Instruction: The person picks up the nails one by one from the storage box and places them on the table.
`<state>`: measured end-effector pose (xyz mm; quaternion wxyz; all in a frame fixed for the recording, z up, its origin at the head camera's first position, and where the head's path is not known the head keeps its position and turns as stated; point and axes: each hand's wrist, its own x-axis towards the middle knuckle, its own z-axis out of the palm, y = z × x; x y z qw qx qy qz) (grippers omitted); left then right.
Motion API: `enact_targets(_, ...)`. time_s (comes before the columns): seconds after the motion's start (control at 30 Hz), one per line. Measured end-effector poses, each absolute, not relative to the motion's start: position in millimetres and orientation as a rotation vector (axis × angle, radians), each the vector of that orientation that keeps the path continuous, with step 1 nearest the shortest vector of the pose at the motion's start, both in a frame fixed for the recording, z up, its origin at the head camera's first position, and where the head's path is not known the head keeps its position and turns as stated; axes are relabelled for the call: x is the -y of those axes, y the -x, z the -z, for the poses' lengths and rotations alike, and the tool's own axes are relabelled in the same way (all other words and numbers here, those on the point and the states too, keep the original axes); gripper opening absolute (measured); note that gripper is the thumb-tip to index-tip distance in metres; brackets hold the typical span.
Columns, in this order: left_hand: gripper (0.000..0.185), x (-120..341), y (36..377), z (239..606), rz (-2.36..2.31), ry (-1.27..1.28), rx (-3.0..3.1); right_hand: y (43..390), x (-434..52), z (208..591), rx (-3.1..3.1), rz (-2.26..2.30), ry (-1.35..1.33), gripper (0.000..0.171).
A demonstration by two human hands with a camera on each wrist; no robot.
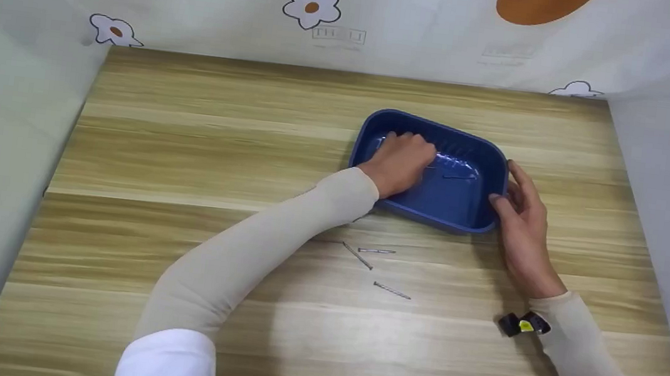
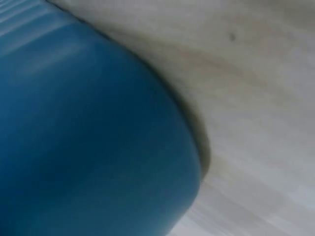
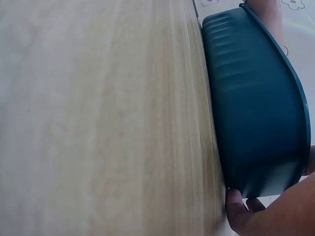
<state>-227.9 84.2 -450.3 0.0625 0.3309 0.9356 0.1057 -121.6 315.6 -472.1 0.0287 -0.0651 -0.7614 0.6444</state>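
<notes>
A blue plastic basin stands on the wooden table, turned slightly. My left hand reaches down inside it at the left end, back of the hand upward, fingers bent; the fingertips are hidden. A thin nail lies on the basin floor, and the end of another shows beside the left hand's fingers. At the right end my right hand grips the basin, thumb over the rim and fingers against the outer wall. The left wrist view shows the basin's outer wall; the left hand itself is out of that view.
In front of the basin several loose nails lie on the table, among them one nail nearer me. A pale curtain with flower prints encloses the table at the back and sides. A small black device sits at my right wrist.
</notes>
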Motion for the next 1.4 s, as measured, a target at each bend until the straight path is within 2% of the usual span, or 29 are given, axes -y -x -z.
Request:
enact_targets(0.9, 0.021, -61.1, 197.9, 432.9, -0.474, -1.195, -2.883, 119.3, -315.8, 470.1, 2.310, -2.048, 0.244, 0.065)
enact_targets(1.4, 0.012, -45.2, 165.9, 412.7, -0.466, -1.246, -2.866, 121.1, -314.6, 470.2, 2.359, -1.998, 0.225, 0.065)
